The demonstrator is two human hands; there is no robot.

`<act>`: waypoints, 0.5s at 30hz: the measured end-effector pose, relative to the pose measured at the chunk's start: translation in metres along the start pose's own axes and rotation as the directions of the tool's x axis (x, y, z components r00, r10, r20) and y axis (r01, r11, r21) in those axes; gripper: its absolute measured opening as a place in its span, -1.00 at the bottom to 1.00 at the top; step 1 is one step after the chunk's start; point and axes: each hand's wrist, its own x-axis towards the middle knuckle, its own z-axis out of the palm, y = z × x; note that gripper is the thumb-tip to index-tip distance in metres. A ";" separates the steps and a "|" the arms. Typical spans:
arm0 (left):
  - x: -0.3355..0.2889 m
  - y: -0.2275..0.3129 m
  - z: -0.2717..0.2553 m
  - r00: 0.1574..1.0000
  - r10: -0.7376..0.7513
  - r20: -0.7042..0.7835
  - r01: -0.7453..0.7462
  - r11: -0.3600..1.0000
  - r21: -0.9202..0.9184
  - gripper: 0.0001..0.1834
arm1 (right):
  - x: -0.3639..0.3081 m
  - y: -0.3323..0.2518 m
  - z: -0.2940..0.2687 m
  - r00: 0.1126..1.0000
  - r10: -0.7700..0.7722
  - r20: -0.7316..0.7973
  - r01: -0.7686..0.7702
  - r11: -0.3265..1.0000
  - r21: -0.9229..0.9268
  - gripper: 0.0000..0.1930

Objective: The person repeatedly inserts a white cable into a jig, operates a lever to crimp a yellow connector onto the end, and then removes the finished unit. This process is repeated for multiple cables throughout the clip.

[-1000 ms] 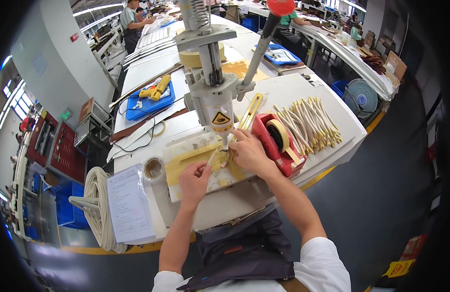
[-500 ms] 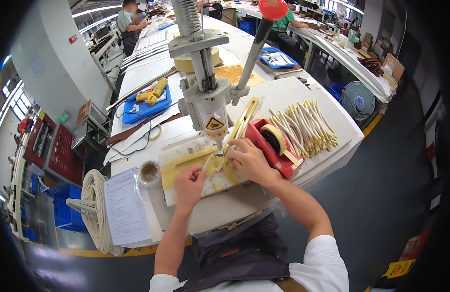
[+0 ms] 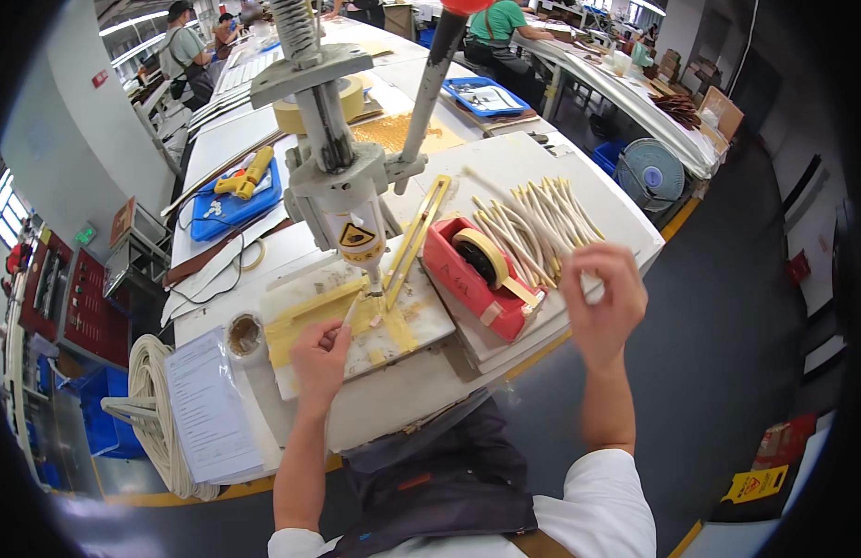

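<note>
My left hand (image 3: 319, 358) pinches a short pale cord (image 3: 353, 309), its far end close to the tip of a hand-lever press (image 3: 365, 265). Under the tip lies a pale base board (image 3: 421, 321) with yellow tape strips. My right hand (image 3: 605, 302) is raised at the near right corner of the table, its curled fingers smeared by motion; whether they hold anything is unclear. Just beyond it lies a pile of cut cords (image 3: 533, 223) with yellowish ends. One blurred cord (image 3: 491, 184) shows at the pile's far left.
A red tape dispenser (image 3: 472, 279) stands between press and pile, beside a yellow strip-like tool (image 3: 417, 244). Left are a cardboard-cored roll (image 3: 245, 335), a paper sheet (image 3: 207, 409), a coiled cord (image 3: 151, 418) and a blue tray (image 3: 230, 219) with a yellow glue gun (image 3: 249, 175). People work farther back.
My right hand has moved from beside the press tip, rightward past the tape dispenser to the cord pile. My left hand keeps its cord by the press. The whole view has shifted.
</note>
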 end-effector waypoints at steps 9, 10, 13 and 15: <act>0.002 0.003 0.002 0.997 0.080 -0.008 -0.080 0.997 0.006 -0.84 | -0.016 0.100 0.012 0.943 0.032 0.330 0.057 0.965 -0.256 -0.86; 0.001 0.003 0.001 0.997 0.079 -0.010 -0.079 0.997 0.006 -0.84 | -0.018 0.095 0.012 0.931 0.003 0.364 0.105 0.955 -0.276 -0.86; 0.000 0.004 -0.002 0.997 0.074 -0.018 -0.073 0.997 0.010 -0.84 | -0.034 0.078 -0.001 0.887 0.158 0.433 -0.176 0.984 0.001 -0.58; 0.001 0.001 -0.002 0.997 0.072 -0.008 -0.072 0.997 0.011 -0.84 | -0.050 0.059 -0.007 0.846 0.232 0.480 -0.307 0.948 0.083 -0.34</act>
